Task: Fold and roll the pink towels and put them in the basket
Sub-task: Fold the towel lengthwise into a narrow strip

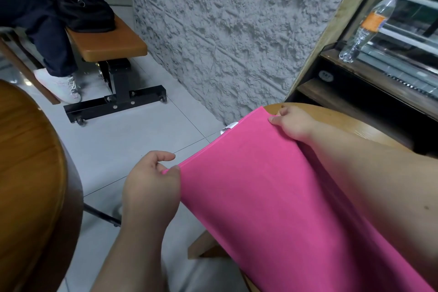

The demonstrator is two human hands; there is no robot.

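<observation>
A curved, glossy wooden table [28,173] with visible grain fills the left edge. Behind it a bench [106,40] with a smooth orange-brown padded seat stands on a black metal base with small wheels. A soft black bag [83,7] lies on the seat beside a seated person's dark trouser leg and white shoe [61,85]. The floor [118,140] is pale grey tile, and the wall [225,31] is rough, lumpy grey plaster.

The left hand [151,182] pinches the near corner of the pink towel [260,185] between curled fingers and thumb. The towel is flat, smooth and matte, stretched taut in the air as a long doubled band with a small white tag [228,127] at its far edge. The right hand [294,123] pinches the far corner over a light wooden tabletop [355,123]. On the dark shelf at right stands a clear, crinkled plastic bottle [369,23] with an orange label.
</observation>
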